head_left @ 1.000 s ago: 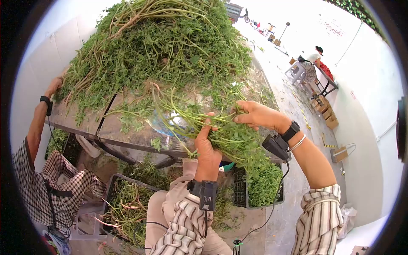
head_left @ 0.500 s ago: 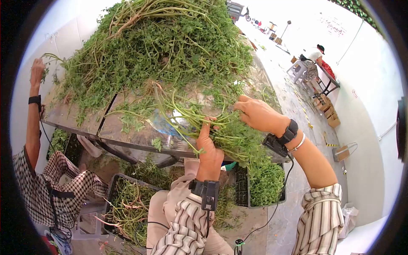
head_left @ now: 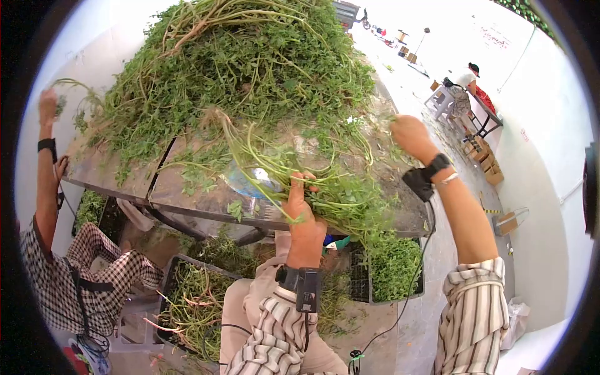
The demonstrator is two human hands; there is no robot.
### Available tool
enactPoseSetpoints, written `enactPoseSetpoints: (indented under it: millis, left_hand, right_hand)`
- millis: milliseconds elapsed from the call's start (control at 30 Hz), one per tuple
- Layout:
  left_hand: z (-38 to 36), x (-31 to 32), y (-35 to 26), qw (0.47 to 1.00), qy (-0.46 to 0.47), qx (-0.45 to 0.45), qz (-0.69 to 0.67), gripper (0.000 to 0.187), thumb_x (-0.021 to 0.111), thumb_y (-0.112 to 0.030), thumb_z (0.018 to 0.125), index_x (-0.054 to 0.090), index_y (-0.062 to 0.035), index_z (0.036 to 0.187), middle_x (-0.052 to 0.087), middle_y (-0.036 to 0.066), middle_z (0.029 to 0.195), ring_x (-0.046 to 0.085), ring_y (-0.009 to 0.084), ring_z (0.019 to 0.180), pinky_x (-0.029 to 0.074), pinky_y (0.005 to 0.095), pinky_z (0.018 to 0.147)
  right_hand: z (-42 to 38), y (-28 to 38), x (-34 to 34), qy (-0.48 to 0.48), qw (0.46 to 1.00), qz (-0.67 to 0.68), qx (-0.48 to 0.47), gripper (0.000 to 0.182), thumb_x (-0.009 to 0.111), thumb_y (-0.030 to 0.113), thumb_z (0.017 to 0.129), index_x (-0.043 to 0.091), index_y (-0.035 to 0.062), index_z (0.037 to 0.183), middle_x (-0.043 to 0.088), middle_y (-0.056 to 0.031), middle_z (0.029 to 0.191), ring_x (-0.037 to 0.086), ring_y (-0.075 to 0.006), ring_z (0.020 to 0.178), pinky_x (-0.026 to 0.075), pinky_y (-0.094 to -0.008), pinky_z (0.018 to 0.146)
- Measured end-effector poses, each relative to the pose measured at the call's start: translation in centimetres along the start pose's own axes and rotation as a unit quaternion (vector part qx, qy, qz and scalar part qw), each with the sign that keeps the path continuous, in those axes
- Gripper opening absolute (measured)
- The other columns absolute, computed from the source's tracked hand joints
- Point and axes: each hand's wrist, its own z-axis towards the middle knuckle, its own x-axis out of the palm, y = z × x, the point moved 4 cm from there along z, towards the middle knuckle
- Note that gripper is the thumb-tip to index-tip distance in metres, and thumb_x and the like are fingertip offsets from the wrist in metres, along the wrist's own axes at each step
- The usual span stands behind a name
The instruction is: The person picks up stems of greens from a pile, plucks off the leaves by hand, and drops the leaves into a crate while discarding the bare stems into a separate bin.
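Observation:
My left hand [head_left: 304, 225] is closed round a bunch of leafy green stems [head_left: 344, 199] at the near edge of the table. The stems' pale, root-like ends point up and left, while the leafy tops hang toward the right. Above the table's right side, apart from the bunch, my right hand [head_left: 412, 136] is raised with its fingers curled together. Whatever is in those fingertips, if anything, is too small and blurred to make out. A big heap of the same greens [head_left: 244, 75] covers the far part of the table [head_left: 187, 200].
Below the table stand a crate of leafy greens [head_left: 397, 269] at right and a crate of loose stems [head_left: 194, 300] at left. Another person's raised hand [head_left: 48, 107] holds a sprig at far left. Farther back, a person [head_left: 461, 84] sits at a small table near cardboard boxes [head_left: 487, 164].
My right hand has moved from beside the bunch up and to the right. My left hand keeps its hold on the stems, nearly unmoved. The neighbour's raised hand has shifted slightly left.

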Motion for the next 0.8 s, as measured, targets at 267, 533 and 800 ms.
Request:
enactPoseSetpoints:
  millis: [267, 533, 800]
  left_hand:
    - [-0.9, 0.9, 0.1, 0.999, 0.054, 0.007, 0.004, 0.029, 0.046, -0.041, 0.091, 0.055, -0.0155, 0.103, 0.050, -0.005, 0.079, 0.050, 0.0103, 0.072, 0.049, 0.0334, 0.063]
    - [-0.8, 1.5, 0.7, 0.998, 0.061, 0.018, -0.025, 0.032, 0.041, -0.038, 0.093, 0.052, -0.0117, 0.107, 0.052, -0.003, 0.080, 0.052, 0.0126, 0.074, 0.050, 0.0320, 0.067]
    - [-0.1, 1.0, 1.1, 0.996, 0.082, 0.025, -0.032, 0.032, 0.045, -0.038, 0.092, 0.052, -0.0096, 0.105, 0.052, -0.002, 0.078, 0.051, 0.0123, 0.072, 0.049, 0.0307, 0.065]
  right_hand:
    - [-2.4, 4.9, -7.4, 0.027, 0.857, 0.483, 0.176, 0.031, 0.055, 0.029, 0.081, 0.061, -0.0012, 0.079, 0.053, -0.0146, 0.062, 0.048, -0.0209, 0.057, 0.040, -0.0343, 0.055]
    - [-2.4, 10.5, -8.8, 0.218, 0.907, 0.359, 0.035, 0.045, 0.064, 0.040, 0.076, 0.058, -0.0045, 0.073, 0.045, -0.0121, 0.051, 0.043, -0.0166, 0.049, 0.037, -0.0345, 0.049]
    - [-1.7, 12.1, -5.5, 0.219, 0.895, 0.387, 0.019, 0.054, 0.061, 0.049, 0.076, 0.058, -0.0055, 0.075, 0.052, -0.0189, 0.058, 0.049, -0.0279, 0.053, 0.041, -0.0397, 0.053]
